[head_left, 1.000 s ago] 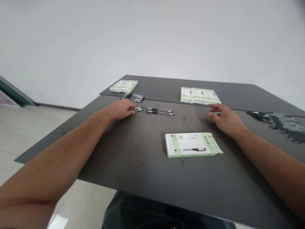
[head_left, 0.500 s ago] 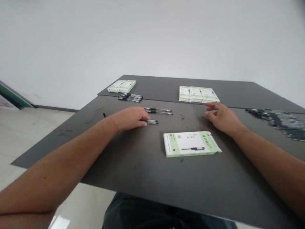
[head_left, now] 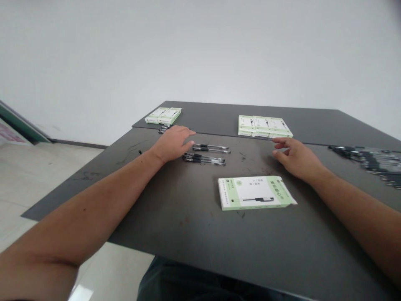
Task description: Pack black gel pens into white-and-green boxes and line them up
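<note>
My left hand (head_left: 174, 143) is open above the table, with nothing in its parted fingers. Just right of it lie two small groups of black-gripped clear pens: a farther pair (head_left: 211, 148) and a nearer group (head_left: 204, 159). More pens (head_left: 164, 128) lie behind that hand, partly hidden by it. My right hand (head_left: 292, 155) hovers low at the right, fingers apart and holding nothing. Between my arms, nearer to me, a green-and-white pen box (head_left: 256, 193) lies flat, its right-end flap sticking out.
Several closed pen boxes stand at the back, a group at left (head_left: 163, 116) and another at centre right (head_left: 265, 126). A large spread of pens (head_left: 376, 163) covers the right side. A small black piece (head_left: 140, 152) lies left on the dark table (head_left: 188, 234).
My left hand has let go of the nearer pens and moved up and away, toward the pens at the back left. My right hand stays nearly in place. The view has shifted slightly.
</note>
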### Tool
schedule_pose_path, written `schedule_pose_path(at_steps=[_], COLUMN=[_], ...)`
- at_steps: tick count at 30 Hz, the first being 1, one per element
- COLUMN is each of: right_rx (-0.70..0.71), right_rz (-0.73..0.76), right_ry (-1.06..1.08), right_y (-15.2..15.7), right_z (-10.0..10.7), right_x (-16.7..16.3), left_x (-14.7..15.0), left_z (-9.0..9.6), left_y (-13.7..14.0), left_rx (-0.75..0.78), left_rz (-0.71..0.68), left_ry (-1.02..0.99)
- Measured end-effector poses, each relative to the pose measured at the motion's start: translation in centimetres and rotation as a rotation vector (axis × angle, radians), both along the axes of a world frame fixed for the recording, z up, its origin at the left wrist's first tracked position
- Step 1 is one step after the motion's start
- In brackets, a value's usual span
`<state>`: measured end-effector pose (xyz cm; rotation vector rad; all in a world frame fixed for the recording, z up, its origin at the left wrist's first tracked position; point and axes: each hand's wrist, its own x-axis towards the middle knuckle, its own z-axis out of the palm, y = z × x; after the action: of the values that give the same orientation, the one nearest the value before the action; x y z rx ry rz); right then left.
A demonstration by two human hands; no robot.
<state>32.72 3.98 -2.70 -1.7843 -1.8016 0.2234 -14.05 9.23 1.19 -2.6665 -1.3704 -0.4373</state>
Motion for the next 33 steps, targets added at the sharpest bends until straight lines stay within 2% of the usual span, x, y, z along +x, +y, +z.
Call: schedule_pose_path(at_steps=[1,3,6,12,17,20,29,33], right_rx=[0.0,0.006,0.016,-0.007,-0.023,-0.043,-0.009,0.003], right_rz=[0.007,0.018,0.022,0.002,-0.002,0.007,0.088,0.11], right_ry=[0.002,0.0,0.001,-0.023,-0.02,-0.022,-0.025,-0.063], right_y=[0.0,0.1,0.2,0.0,-0.4,-0.4,0.0,0.1], right_z=[0.0,-0.1,-0.3,0.1,0.7,0.7,-0.3,-0.5], right_x=[0.0,0.1,0.1,-0.2,-0.5,-0.5,-0.1,0.1], left_x=[-1.2,-3.3,-4.7,-2.7,-2.2,-2.7,-2.3,-1.6], left_z=[-0.2,-0.8,-1.4,-1.8,-2.4,-2.6,-2.3,-2.2], left_y=[1.0,2.9,4.8,8.2,9.9,8.7,0.7,-0.9], left_rx=[-0.009,-0.017,-0.022,-0.047,-0.131,-0.162,-0.204,-0.213], left_rz=[0.096,0.194,0.231,0.155,0.197,0.225,0.268,0.267], left_ry=[0.016,0.025,0.05,0.134,0.2,0.226,0.245,0.233])
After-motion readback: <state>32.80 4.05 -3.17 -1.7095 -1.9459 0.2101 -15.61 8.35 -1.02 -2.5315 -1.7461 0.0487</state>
